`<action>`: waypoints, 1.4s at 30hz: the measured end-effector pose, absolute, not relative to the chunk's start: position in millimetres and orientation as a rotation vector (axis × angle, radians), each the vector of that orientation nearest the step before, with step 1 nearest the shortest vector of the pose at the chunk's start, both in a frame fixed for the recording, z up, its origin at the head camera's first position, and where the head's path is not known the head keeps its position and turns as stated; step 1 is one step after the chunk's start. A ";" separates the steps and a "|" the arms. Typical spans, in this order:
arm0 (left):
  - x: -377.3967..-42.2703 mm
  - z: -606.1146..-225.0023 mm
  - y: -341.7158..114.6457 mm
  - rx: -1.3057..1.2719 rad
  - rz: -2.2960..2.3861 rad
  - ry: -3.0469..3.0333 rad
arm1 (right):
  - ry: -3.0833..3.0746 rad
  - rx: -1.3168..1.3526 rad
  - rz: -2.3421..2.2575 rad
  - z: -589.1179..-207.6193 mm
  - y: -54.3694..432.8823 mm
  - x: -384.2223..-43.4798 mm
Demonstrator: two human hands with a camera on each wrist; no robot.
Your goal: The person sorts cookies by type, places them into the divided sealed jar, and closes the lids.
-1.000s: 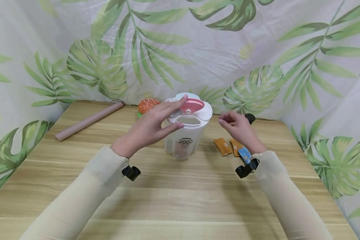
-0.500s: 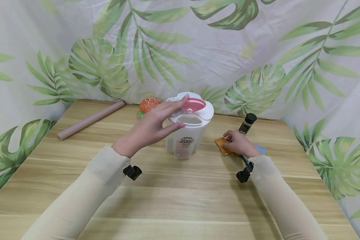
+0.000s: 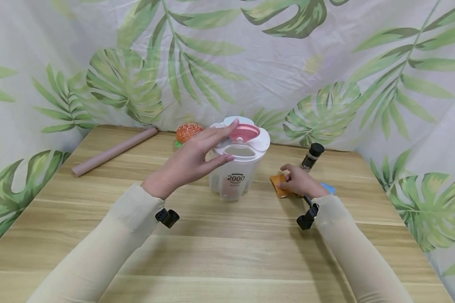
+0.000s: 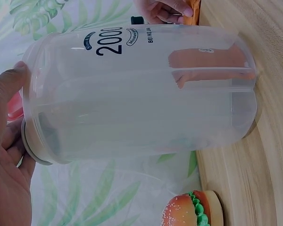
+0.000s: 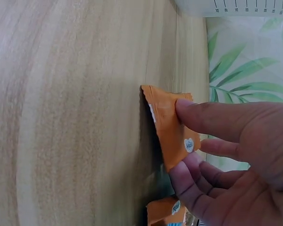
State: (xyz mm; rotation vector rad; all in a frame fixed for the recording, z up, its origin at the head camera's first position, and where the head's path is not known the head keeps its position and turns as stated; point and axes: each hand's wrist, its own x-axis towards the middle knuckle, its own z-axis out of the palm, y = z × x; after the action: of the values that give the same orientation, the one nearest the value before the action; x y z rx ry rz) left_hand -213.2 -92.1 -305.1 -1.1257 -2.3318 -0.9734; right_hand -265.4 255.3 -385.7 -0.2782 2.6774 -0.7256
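A clear plastic storage container, marked 2000, stands upright on the table; its white lid has a pink part and an uncovered opening at the front. My left hand lies across the lid's left side, thumb and fingers holding its rim. Through the container's wall, in the left wrist view, shows an orange-brown packet at the bottom. My right hand pinches a small orange sachet between thumb and fingers, low over the table. Under that hand lies a second orange sachet.
A toy hamburger sits behind my left hand. A pinkish roll lies at the back left. Beyond my right hand stands a black-capped jar, with a blue packet partly hidden near the wrist. A leaf-print cloth hangs behind the table.
My right hand has come down from beside the container to the sachets and taken hold of an orange one, which has shifted slightly. My left hand stays on the lid.
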 end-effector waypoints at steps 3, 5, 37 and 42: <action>-213.3 -305.9 -91.8 -1.127 -0.977 -2.334 | 2.669 -0.261 -0.723 -386.4 255.2 -264.4; -213.2 -306.2 -91.7 -1.126 -0.978 -2.336 | 2.665 -0.261 -0.732 -387.3 255.9 -264.1; -213.4 -308.6 -89.0 -1.103 -0.984 -2.326 | 2.547 -0.360 -2.320 -309.1 230.3 -245.5; -212.6 -307.8 -89.5 -1.092 -0.983 -2.335 | 2.514 -0.592 -2.478 -287.6 214.7 -238.0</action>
State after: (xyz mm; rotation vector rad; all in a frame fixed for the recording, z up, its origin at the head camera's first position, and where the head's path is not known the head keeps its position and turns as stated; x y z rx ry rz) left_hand -212.6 -89.5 -307.8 -1.0923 -2.3353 -0.9826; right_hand -238.0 214.7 -287.6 -0.5922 2.5138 -2.4779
